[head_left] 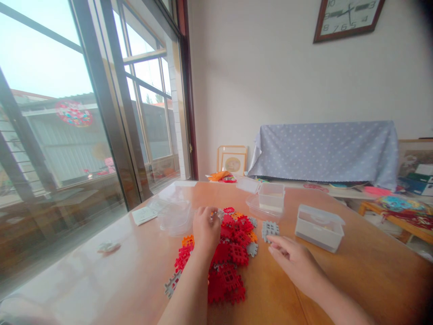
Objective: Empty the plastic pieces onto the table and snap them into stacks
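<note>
A heap of red, orange and grey plastic interlocking tiles [233,243] lies on the wooden table. At the far left side of the heap is my left hand [206,230], its fingers curled down and closed. A small pale grey bit shows by those fingertips, but what they hold is mostly hidden. To the right of the heap, a grey notched tile piece [270,229] rests on the table. My right hand [292,255] reaches toward it with fingers loosely stretched, the fingertips at its lower edge.
A clear plastic box [320,228] stands on the right, and more clear containers [271,196] at the back. Another clear tub [176,219] and a folded paper [144,215] are at the left. A small item [108,247] lies near the window.
</note>
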A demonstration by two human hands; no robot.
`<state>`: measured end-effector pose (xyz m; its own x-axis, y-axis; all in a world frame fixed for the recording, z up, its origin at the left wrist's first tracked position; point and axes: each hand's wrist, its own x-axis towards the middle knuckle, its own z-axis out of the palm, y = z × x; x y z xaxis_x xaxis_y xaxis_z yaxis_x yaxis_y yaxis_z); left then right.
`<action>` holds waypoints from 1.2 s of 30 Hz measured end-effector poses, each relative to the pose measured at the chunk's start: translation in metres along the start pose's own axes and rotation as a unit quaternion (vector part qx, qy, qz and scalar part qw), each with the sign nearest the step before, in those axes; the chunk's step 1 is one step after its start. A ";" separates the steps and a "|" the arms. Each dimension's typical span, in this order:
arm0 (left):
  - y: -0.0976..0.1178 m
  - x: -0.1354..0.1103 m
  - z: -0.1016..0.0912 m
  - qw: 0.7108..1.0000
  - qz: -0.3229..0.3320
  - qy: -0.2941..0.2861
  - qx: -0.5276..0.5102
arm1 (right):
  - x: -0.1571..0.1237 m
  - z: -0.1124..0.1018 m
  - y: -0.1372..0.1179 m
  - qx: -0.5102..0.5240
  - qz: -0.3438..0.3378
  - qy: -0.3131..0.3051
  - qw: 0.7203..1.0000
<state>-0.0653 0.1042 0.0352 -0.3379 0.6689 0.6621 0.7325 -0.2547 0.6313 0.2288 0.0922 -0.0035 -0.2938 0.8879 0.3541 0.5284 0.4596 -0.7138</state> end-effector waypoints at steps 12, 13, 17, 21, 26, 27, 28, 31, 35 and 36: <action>0.056 -0.023 0.010 0.811 -0.214 -0.249 -0.485 | -0.002 -0.011 -0.033 0.186 0.121 -0.030 0.975; 0.060 -0.027 0.012 0.805 -0.208 -0.266 -0.488 | -0.002 -0.013 -0.035 0.205 0.131 -0.034 0.969; 0.071 -0.041 0.020 0.797 -0.179 -0.316 -0.482 | -0.005 -0.021 -0.043 0.245 0.140 -0.034 0.959; 0.080 -0.054 0.027 0.800 -0.154 -0.362 -0.452 | -0.003 -0.025 -0.046 0.229 0.101 -0.064 0.966; 0.082 -0.055 0.027 0.812 -0.133 -0.376 -0.426 | 0.003 -0.029 -0.026 0.106 0.058 -0.056 0.991; 0.079 -0.053 0.026 0.822 -0.132 -0.365 -0.417 | 0.004 -0.030 -0.021 0.065 0.061 -0.043 0.995; 0.076 -0.050 0.026 0.833 -0.131 -0.352 -0.406 | 0.004 -0.031 -0.015 0.023 0.063 -0.034 0.997; 0.066 -0.041 0.024 0.869 -0.129 -0.299 -0.374 | 0.000 -0.035 -0.004 -0.076 0.050 -0.045 0.995; 0.059 -0.032 0.021 0.897 -0.131 -0.251 -0.338 | -0.010 -0.040 0.002 -0.107 0.043 -0.114 0.987; 0.059 -0.030 0.020 0.900 -0.135 -0.245 -0.335 | -0.012 -0.042 0.002 -0.103 0.049 -0.131 0.985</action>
<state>-0.0002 0.0831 0.0440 -0.0292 0.9554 0.2938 0.0864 -0.2904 0.9530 0.2669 0.0835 0.0158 -0.4146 0.9042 0.1027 0.7071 0.3912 -0.5891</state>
